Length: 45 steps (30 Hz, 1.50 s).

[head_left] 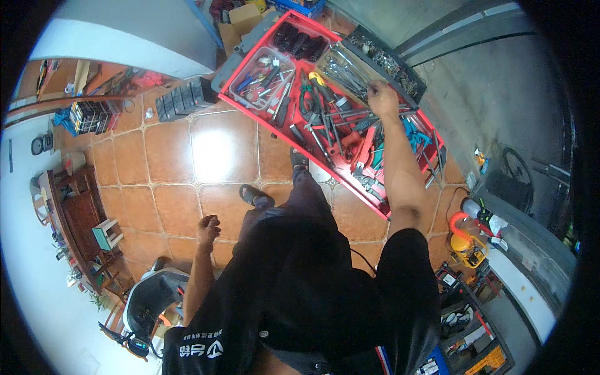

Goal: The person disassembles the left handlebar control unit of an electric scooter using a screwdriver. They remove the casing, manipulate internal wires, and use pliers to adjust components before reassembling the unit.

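Red rect. drawer (350,185); R hand (380,99) by metal tools (345,70), grip unclear; L hand (208,230) slack.

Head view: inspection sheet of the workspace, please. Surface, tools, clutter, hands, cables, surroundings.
Surface: red tray, crowded, bare only in patches.
Tools: metal wrenches in a bin; yellow-handled tool; clear tub of small items.
Clutter: loose tools lie crossed and overlapping.
Hands: right hand at one end of the wrenches, grip unclear; left hand away from the tray, nothing seen in it.
Cables: thin black cable seen against the floor; ends unclear.
Surroundings: tiled floor; dark boxes; yellow machine with orange hose.
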Each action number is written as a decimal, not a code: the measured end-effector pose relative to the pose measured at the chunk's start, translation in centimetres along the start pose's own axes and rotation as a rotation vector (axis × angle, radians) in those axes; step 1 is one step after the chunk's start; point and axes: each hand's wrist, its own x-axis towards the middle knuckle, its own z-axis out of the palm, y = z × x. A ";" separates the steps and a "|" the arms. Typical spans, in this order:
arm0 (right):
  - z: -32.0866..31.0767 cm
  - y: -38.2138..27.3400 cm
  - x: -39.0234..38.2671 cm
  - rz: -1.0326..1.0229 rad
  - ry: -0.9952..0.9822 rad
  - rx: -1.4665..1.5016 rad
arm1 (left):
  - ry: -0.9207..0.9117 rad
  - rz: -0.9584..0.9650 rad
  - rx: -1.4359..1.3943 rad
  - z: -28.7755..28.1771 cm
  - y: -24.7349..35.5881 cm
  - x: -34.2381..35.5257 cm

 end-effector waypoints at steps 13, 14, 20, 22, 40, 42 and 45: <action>-2.9 2.0 -2.3 0.214 -0.140 0.299 | 0.028 -0.155 0.138 2.7 2.6 0.7; -2.7 1.4 -3.0 0.223 -0.132 0.308 | 0.012 -0.165 0.106 2.7 2.8 1.2; -2.1 4.4 -7.7 0.243 -0.016 0.315 | -0.084 -0.030 0.113 5.0 7.1 3.5; -2.3 5.8 -9.6 0.273 -0.005 0.307 | -0.131 -0.006 0.116 6.0 8.8 3.6; 0.2 2.2 -22.5 0.309 -0.081 0.239 | -0.237 0.029 0.369 5.7 10.9 7.2; -0.2 2.0 -22.3 0.394 -0.124 0.299 | -0.260 0.049 0.340 5.4 11.0 7.5; -1.0 2.6 -21.6 0.418 -0.038 0.290 | -0.237 0.049 0.326 5.9 11.3 6.7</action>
